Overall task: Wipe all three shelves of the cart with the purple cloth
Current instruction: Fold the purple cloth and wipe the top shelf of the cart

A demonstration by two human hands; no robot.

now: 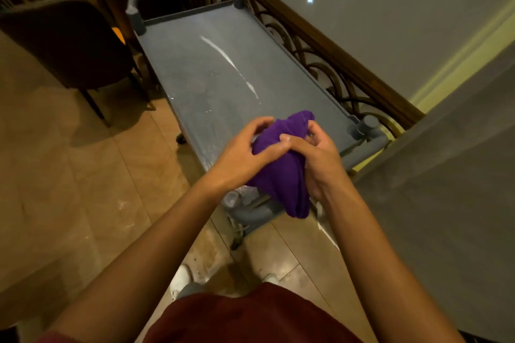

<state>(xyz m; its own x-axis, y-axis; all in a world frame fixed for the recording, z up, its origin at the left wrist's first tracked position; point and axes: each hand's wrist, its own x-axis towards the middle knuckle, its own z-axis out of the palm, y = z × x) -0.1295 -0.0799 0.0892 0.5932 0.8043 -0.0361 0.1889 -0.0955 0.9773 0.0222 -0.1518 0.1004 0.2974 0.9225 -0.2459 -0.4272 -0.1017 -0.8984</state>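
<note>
Hands: your left hand point(245, 153) and right hand point(315, 159) both grip the bunched purple cloth point(281, 175), held above the near end of the cart point(370, 145). White streaks mark its grey top shelf point(217, 69).

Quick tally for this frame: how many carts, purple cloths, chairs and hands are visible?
Carts: 1, the grey cart, with a white streak on its top shelf.
Purple cloths: 1, the purple cloth, bunched between both hands.
Chairs: 1, a dark chair left of the cart.
Hands: 2, the left hand and the right hand.
Total: 5
</note>
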